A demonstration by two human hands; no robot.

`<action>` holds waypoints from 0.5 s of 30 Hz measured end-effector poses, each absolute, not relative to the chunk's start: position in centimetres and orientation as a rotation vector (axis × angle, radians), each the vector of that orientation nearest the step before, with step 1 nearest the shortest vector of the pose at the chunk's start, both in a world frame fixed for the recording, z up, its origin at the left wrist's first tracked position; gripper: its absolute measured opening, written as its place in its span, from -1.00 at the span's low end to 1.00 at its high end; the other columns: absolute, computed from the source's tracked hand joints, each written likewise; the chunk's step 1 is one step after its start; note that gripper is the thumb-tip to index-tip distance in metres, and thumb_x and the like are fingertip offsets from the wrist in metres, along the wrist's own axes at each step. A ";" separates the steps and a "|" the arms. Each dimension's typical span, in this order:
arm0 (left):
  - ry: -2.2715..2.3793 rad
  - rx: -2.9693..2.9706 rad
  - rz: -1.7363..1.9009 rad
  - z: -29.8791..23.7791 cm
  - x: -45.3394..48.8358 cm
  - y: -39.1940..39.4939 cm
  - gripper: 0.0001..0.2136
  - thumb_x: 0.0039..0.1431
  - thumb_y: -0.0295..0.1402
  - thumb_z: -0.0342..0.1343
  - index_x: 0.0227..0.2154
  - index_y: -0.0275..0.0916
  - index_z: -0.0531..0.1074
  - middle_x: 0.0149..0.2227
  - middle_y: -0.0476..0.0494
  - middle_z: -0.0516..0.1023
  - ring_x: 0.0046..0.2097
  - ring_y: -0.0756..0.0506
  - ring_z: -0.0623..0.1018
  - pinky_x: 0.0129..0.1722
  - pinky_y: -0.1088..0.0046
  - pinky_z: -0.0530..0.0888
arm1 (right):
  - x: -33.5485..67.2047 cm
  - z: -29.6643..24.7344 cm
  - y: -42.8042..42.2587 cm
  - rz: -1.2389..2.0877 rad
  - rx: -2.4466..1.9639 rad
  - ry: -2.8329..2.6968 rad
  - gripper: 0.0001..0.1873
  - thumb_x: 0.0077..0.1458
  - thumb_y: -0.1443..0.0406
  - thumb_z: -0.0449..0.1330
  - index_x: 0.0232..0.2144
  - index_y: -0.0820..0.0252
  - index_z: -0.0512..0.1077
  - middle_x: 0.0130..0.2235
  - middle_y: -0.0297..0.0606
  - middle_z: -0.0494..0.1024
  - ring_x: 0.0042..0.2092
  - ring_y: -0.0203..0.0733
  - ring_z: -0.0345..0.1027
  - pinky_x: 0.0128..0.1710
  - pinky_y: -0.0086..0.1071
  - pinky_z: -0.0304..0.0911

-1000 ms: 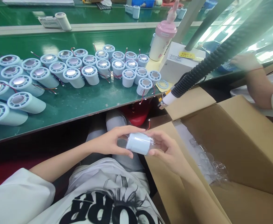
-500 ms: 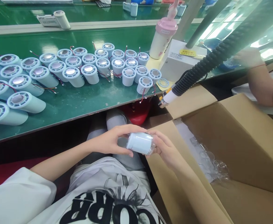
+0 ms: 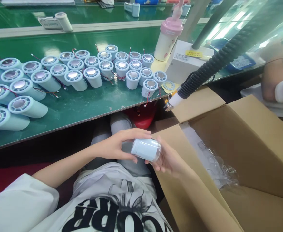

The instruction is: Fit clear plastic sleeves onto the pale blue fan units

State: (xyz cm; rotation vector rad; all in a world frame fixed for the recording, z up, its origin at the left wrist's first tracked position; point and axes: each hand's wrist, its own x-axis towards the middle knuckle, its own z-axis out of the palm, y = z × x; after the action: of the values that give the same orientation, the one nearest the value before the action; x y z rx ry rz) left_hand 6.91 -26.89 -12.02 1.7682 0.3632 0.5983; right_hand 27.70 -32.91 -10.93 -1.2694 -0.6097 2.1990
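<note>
A pale blue cylinder part (image 3: 145, 149) lies sideways between both hands, over my lap and below the table edge. My left hand (image 3: 117, 145) wraps its closed end with fingers curled over the top. My right hand (image 3: 167, 158) cups the other end, where a clear cap sits, fingers pressed beneath it. Several matching cylinders (image 3: 93, 69) with metal-disc tops and red wires stand or lie on the green table (image 3: 83, 106).
An open cardboard box (image 3: 240, 151) with clear plastic pieces (image 3: 216, 164) inside stands at my right. A black corrugated hose (image 3: 211, 64) ends near the table edge beside a white unit (image 3: 187, 62) and a pink-lidded bottle (image 3: 167, 38). Another person's arm (image 3: 272, 74) is at far right.
My right hand has turned from gripping the cylinder's end with its fingertips to cupping it from beneath. The other person's hand at far right has shifted further right.
</note>
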 end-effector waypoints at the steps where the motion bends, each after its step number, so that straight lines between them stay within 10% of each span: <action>1: 0.354 1.786 0.608 -12.0 6.9 -26.9 -0.33 -0.06 -0.44 0.33 0.16 -0.08 0.27 0.23 -0.30 0.27 0.22 -0.25 0.32 0.14 0.18 0.34 | 27.6 -10.9 -32.9 2.233 -1.271 -0.592 -0.41 0.13 -0.16 -0.06 -0.36 0.25 0.38 -0.60 -0.23 0.50 -0.73 -0.45 0.19 -0.82 -0.66 -0.07; 5: 0.371 1.768 0.622 -11.8 7.0 -27.3 -0.38 -0.06 -0.46 0.32 0.11 -0.10 0.32 0.16 -0.30 0.33 0.16 -0.23 0.37 0.06 0.26 0.42 | 27.6 -11.4 -33.3 2.266 -1.278 -0.637 -0.31 0.15 -0.18 -0.19 -0.42 0.28 0.39 -0.61 -0.21 0.47 -0.76 -0.45 0.10 -0.85 -0.62 -0.22; 8: 0.502 1.619 0.583 -11.6 7.0 -27.8 -0.43 -0.02 -0.42 0.29 0.11 -0.12 0.31 0.13 -0.26 0.36 0.12 -0.20 0.41 -0.06 0.40 0.49 | 28.0 -12.2 -34.1 1.862 -1.403 -0.965 -0.49 0.22 -0.04 -0.13 -0.30 0.25 0.36 -0.51 -0.20 0.52 -0.67 -0.35 0.26 -0.77 -0.54 0.06; 11: 0.604 1.445 0.510 -11.4 7.0 -28.1 -0.42 0.01 -0.36 0.28 0.12 -0.12 0.28 0.06 -0.23 0.42 0.00 -0.17 0.50 -0.13 0.41 0.51 | 28.8 -12.7 -35.0 1.145 -1.307 -1.485 -0.71 0.17 0.27 0.08 -0.03 0.11 0.27 0.01 -0.08 0.47 -0.10 -0.12 0.46 -0.20 -0.24 0.43; 15: 0.605 1.336 0.445 -11.3 7.1 -28.0 -0.41 0.04 -0.31 0.26 0.16 -0.12 0.25 0.01 -0.21 0.47 -0.13 -0.12 0.56 -0.19 0.41 0.52 | 29.4 -12.8 -35.3 0.918 -1.067 -1.832 -0.54 0.09 0.42 0.19 0.03 -0.05 0.31 0.23 -0.20 0.26 0.23 -0.04 0.15 0.14 -0.09 0.22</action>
State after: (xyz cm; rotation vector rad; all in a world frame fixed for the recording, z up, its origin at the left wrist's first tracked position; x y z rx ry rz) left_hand 7.05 -27.96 -11.34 1.3359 0.6046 0.4453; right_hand 29.45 -35.34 -12.75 -1.0666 -1.8322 0.9183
